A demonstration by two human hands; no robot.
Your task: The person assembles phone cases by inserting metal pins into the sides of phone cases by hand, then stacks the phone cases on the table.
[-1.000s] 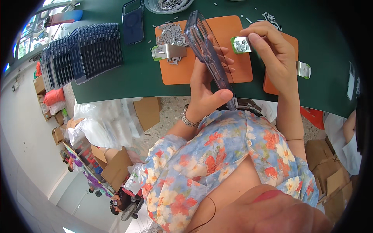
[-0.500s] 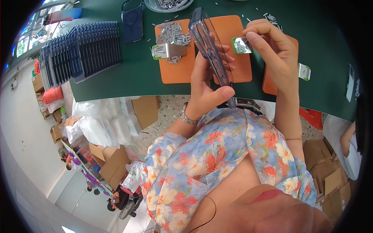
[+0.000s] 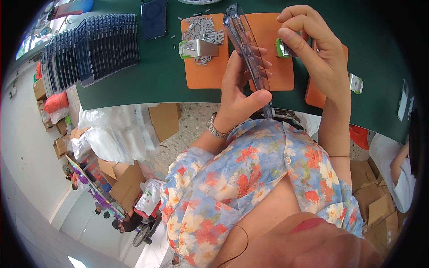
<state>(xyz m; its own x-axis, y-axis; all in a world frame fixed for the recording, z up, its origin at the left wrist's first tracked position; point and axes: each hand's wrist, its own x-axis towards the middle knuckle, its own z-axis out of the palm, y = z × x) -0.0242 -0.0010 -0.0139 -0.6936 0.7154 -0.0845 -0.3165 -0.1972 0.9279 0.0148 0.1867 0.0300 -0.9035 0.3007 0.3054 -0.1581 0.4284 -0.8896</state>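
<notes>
My left hand [image 3: 241,96] grips a clear smoky phone case [image 3: 247,51], held on edge above the orange mat [image 3: 268,53]. A metal watch band circles that wrist. My right hand [image 3: 315,51] is up at the case's upper right, fingers pinched on a small green-and-silver metal piece [image 3: 282,48]. Both hands are over the green table [image 3: 147,76], close to its near edge.
A heap of small grey metal parts [image 3: 203,29] and a silver clip tool [image 3: 197,48] lie on the orange mat's left half. A row of dark phone cases [image 3: 89,47] stands at the left. A dark phone [image 3: 154,18] lies flat. Cardboard boxes and plastic bags sit below.
The view has shifted slightly; my right hand stays pinched on the small metal piece beside the case, and my left hand keeps the case upright.
</notes>
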